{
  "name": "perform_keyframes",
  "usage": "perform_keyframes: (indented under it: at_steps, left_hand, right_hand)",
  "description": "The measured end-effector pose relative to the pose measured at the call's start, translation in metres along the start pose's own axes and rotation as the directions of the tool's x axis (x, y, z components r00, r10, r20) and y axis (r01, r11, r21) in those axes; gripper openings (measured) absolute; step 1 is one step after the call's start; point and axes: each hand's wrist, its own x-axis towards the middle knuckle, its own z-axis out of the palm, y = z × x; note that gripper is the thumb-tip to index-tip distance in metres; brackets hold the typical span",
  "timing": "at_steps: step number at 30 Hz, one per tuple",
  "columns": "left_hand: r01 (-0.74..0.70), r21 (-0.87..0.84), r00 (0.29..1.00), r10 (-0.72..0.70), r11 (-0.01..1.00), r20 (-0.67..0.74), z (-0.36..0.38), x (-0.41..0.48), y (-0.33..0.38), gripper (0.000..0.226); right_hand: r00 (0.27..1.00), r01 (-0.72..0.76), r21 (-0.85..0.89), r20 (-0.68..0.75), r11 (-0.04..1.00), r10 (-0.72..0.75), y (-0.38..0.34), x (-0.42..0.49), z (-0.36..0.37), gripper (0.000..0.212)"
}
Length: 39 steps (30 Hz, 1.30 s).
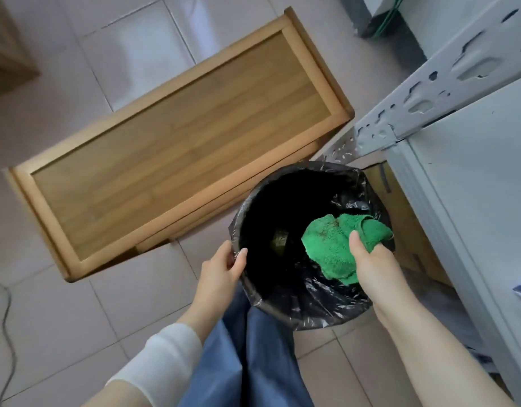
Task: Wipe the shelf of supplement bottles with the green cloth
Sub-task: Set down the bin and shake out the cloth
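Head view, looking down. Right hand (370, 259) pinches the green cloth (338, 245), bunched, over the open mouth of a bin (282, 301) lined with a black bag. Left hand (221, 268) grips the bin's near-left rim, thumb inside, fingers curled round it. Wooden table (171, 136) stands just beyond the bin on tiled floor (62, 304). Grey metal shelf (473, 160) at right, its post close beside the bin. Blue trousers (247, 362) below. Cable (9, 348) at far left
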Motion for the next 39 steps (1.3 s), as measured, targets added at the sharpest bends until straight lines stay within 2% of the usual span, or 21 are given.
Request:
perform_keyframes:
  at_steps: [3, 6, 11, 14, 19, 23, 26, 28, 31, 33, 34, 36, 39]
  left_hand:
    - [0.001, -0.021, 1.000, 0.000, 1.000, 0.023, 0.015, 0.020, -0.005, 0.022]
    - [0.009, -0.032, 1.000, -0.009, 0.999, 0.000, 0.027, 0.032, -0.008, 0.021]
    - [0.044, -0.064, 0.999, -0.043, 0.997, 0.009, 0.040, 0.041, -0.016, 0.020]
    - [0.045, -0.072, 0.999, -0.044, 0.996, 0.011, 0.048, 0.043, -0.021, 0.023]
    - [0.041, -0.094, 0.999, -0.039, 0.995, 0.024, 0.061, 0.044, -0.029, 0.012]
    - [0.037, -0.142, 0.999, -0.035, 0.989, 0.015, 0.068, 0.047, -0.025, 0.015]
    - [0.068, -0.131, 0.997, -0.061, 0.989, 0.055, 0.066, 0.048, -0.021, 0.018]
    - [0.104, -0.076, 0.993, -0.100, 0.992, 0.066, 0.062, 0.045, -0.018, 0.027]
    - [0.208, -0.095, 0.974, -0.215, 0.974, -0.073, 0.048, 0.031, -0.006, 0.050]
    - [0.152, -0.115, 0.965, -0.173, 0.982, -0.198, 0.038, 0.015, 0.012, 0.051]
    - [0.090, -0.126, 0.974, -0.113, 0.988, -0.195, 0.033, 0.005, 0.023, 0.048]
    - [-0.010, -0.226, 0.997, -0.007, 0.974, -0.073, 0.027, -0.016, 0.048, 0.040]
    - [0.048, -0.284, 0.983, 0.005, 0.958, 0.182, 0.013, -0.045, 0.087, 0.029]
  right_hand:
    - [1.000, -0.029, 0.036, -0.006, 0.999, 0.029, 0.011, 0.021, 0.006, 0.068]
    - [0.986, -0.157, 0.176, 0.079, 0.972, 0.145, 0.029, 0.040, 0.018, 0.067]
    - [0.973, -0.214, 0.295, 0.145, 0.931, 0.178, 0.040, 0.047, 0.026, 0.060]
    - [0.965, -0.251, 0.331, 0.158, 0.909, 0.209, 0.048, 0.048, 0.026, 0.069]
    - [0.969, -0.216, 0.306, 0.181, 0.927, 0.166, 0.057, 0.050, 0.026, 0.067]
    - [0.953, -0.219, 0.470, 0.290, 0.855, 0.085, 0.056, 0.051, 0.028, 0.054]
    - [0.951, -0.238, 0.395, 0.278, 0.887, 0.131, 0.057, 0.051, 0.031, 0.070]
    - [0.955, -0.211, 0.372, 0.274, 0.904, 0.110, 0.055, 0.047, 0.029, 0.073]
    - [0.961, -0.152, 0.417, 0.273, 0.896, 0.035, 0.047, 0.027, 0.019, 0.064]
    - [0.963, -0.114, 0.407, 0.269, 0.906, 0.001, 0.042, 0.008, 0.009, 0.069]
    - [0.963, -0.101, 0.404, 0.269, 0.909, -0.012, 0.039, -0.004, 0.002, 0.075]
    - [0.960, -0.042, 0.438, 0.267, 0.898, -0.085, 0.030, -0.031, -0.013, 0.078]
    - [0.944, 0.046, 0.499, 0.262, 0.865, -0.201, 0.013, -0.074, -0.036, 0.055]
